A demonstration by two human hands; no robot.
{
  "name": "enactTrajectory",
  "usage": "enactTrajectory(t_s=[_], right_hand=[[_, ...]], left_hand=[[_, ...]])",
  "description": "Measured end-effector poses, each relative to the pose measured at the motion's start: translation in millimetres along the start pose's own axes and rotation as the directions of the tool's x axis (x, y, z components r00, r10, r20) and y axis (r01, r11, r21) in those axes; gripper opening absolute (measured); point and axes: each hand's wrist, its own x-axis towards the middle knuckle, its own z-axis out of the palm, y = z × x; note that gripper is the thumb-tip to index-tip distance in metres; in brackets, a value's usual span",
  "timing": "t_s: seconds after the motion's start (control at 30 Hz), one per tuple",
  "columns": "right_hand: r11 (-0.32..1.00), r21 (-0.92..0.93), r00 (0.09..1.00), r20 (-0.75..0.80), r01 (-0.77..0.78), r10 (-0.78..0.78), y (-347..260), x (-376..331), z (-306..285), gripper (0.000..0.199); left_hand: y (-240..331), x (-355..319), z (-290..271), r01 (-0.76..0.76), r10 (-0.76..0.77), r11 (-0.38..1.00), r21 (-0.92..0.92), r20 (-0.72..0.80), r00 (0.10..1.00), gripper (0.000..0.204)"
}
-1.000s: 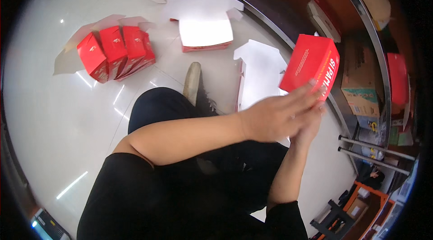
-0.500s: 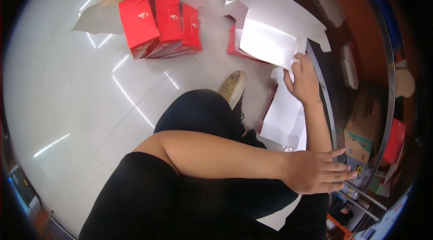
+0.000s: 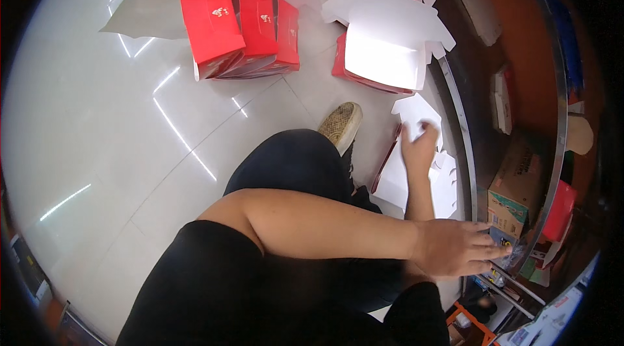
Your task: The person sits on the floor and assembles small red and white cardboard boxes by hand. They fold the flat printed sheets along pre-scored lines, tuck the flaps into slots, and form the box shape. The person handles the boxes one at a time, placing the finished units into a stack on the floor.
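While the left hand (image 3: 455, 250) reaches across with its fingers spread wide and nothing visible in its grasp, its wrist passes over the right forearm (image 3: 419, 196); whether the two touch, I cannot tell. The right hand (image 3: 418, 144), slightly blurred, is over the white cardboard (image 3: 393, 183), its thumb and fingers curled with a gap between them, and I cannot tell whether it pinches the sheet. That cardboard lies white face up on the tiled floor (image 3: 117, 164), just right of the shoe (image 3: 341, 126), with a red edge along its left side. Just beyond it stands an open box (image 3: 383, 57), white inside and red outside, its flaps spread. Farther left, a row of red boxes (image 3: 211, 21) stands side by side, pale flaps raised behind. At the right, a brown carton (image 3: 517, 180) sits on the shelf (image 3: 484, 92).
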Motion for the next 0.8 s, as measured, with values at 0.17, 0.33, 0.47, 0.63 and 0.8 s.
enactTrajectory(t_s=[0.17,0.33,0.47,0.63,0.8], right_hand=[[0.929,0.025,0.808,0.502,-0.369,0.308,82.4,-57.2,38.6,0.036],[0.903,0.130,0.860,0.386,-0.410,0.335,104.7,-58.5,12.6,0.027],[0.924,0.300,0.966,0.178,-0.237,0.189,147.2,-72.2,-22.4,0.034],[0.549,0.634,0.796,0.184,-0.545,0.577,114.6,-70.6,-109.9,0.041],[0.525,0.753,0.807,0.013,-0.396,0.590,90.1,-89.0,-136.7,0.038]], left_hand=[[-7.0,-10.7,6.0,0.186,-0.197,0.977,0.105,0.110,0.974,0.048],[-30.9,-21.4,-0.9,0.525,-0.617,0.785,0.329,0.335,0.713,0.051],[-52.7,-33.2,-3.1,0.682,-0.798,0.589,0.434,0.443,0.408,0.037],[-61.1,-36.8,2.4,0.833,-0.907,0.374,0.407,0.348,0.237,0.063],[-87.3,-71.6,37.0,0.920,-0.914,0.363,0.145,0.247,0.322,0.098]])
